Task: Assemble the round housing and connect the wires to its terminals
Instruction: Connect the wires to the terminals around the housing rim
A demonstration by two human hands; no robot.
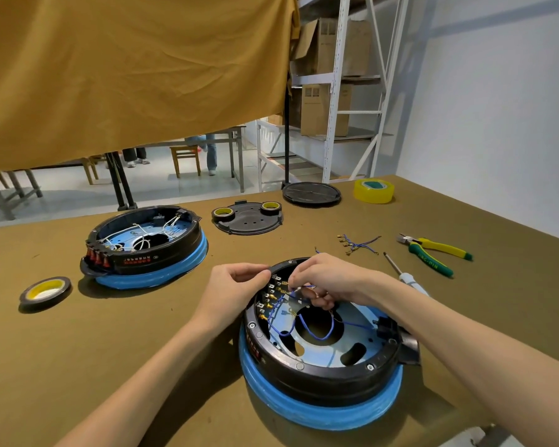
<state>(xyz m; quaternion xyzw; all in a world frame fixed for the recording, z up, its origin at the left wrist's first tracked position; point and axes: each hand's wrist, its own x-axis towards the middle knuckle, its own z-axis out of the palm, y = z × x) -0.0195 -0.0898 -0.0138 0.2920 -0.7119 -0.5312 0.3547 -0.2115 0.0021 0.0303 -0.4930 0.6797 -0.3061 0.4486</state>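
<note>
At the near housing's far-left rim, the left hand (pixel 236 283) rests with fingers curled, fingertips pinched against the black wall — judged to steady the unit while the other hand works. Right hand (pixel 323 279) reaches over the rim into the cavity, fingers pinching a blue wire (pixel 299 290) near the terminal row (pixel 270 296); whether the connector is seated yet cannot be told, as the fingers hide it.

Round housing (pixel 320 353) sits open side up on the table (pixel 142 333), near the front edge, directly below the hands. Being round, it has no long axis in plan; its central axis stands upright. Terminal row runs along the inner left wall, tabs facing inward — hence the reach from the right.

Blue leads loop loosely across the pale blue inner plate, several already on terminals.

Further out: spare wires (pixel 357 244), screwdriver (pixel 400 272) and cutters (pixel 436 250) lie to the right, within reach. Second housing (pixel 142 246) with white wiring sits far left, well apart.
</note>
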